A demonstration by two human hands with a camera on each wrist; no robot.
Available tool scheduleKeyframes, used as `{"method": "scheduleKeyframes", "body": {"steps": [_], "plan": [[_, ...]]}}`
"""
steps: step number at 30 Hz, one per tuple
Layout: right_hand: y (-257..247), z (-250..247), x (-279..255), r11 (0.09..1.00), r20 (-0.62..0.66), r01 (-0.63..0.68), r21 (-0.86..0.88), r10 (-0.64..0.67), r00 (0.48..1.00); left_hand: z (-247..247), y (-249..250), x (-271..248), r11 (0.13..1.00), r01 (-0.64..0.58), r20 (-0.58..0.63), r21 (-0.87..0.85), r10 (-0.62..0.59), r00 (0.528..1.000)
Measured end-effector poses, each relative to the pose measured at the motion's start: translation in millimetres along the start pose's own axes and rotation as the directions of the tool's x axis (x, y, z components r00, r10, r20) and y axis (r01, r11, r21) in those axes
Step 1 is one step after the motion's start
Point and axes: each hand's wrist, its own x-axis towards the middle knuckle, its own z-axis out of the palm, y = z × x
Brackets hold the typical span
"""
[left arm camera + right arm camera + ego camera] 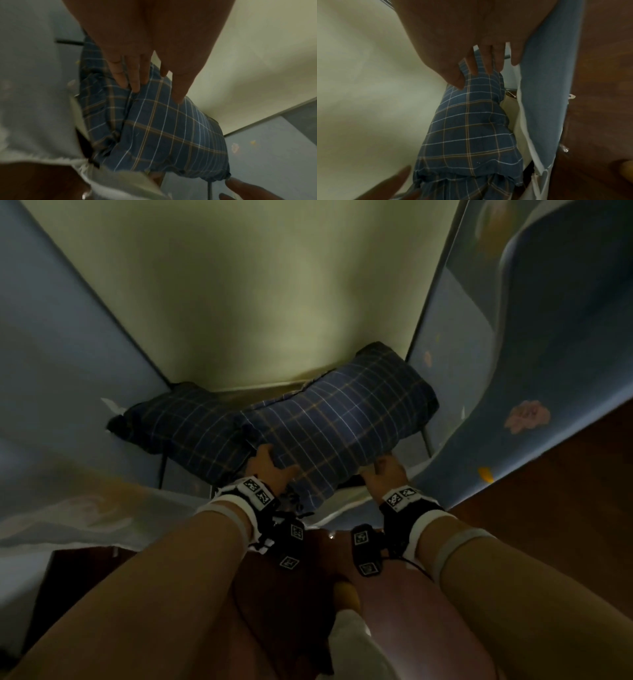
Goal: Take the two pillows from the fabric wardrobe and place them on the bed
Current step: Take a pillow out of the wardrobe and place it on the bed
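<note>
Two navy plaid pillows lie inside the fabric wardrobe [68,354]. The nearer pillow [342,419] sits to the right and overlaps the farther pillow [178,422] at the left. My left hand [270,467] grips the nearer pillow's front left edge. In the left wrist view its fingers [133,81] dig into the fold between the pillows, thumb on the nearer pillow [171,135]. My right hand [383,470] holds the front right corner. In the right wrist view it [474,79] pinches that pillow [471,128], thumb on top, fingers behind.
Cream back panel [239,302] rises behind the pillows. The wardrobe's blue flap [527,416] with flower prints hangs open at the right, beside a thin metal frame pole [428,440]. Brown wooden floor [565,508] lies below, with my white-socked foot [352,635].
</note>
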Motion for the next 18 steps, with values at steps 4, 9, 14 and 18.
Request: {"method": "scheduleKeyframes", "body": {"steps": [4, 9, 14, 18], "plan": [[-6.2, 10.0, 17.5, 0.982, -0.046, -0.041, 0.184, 0.050, 0.998, -9.4, 24.8, 32.2, 0.997, -0.001, -0.038, 0.076, 0.004, 0.999], [-15.5, 25.6, 26.9, 0.925, -0.057, -0.099, 0.368, 0.128, 0.990, -5.2, 37.7, 70.2, 0.992, -0.040, -0.003, 0.120, 0.041, 0.999], [-15.4, 76.0, 35.3, 0.805, -0.015, -0.182, 0.565, 0.230, 0.973, -4.2, 28.8, 105.6, 0.967, -0.070, 0.009, 0.246, 0.070, 0.997], [-17.5, 112.4, 40.9, 0.690, 0.016, -0.232, 0.686, 0.305, 0.952, -8.1, 15.9, 142.3, 0.947, -0.106, 0.004, 0.304, 0.110, 0.994]]}}
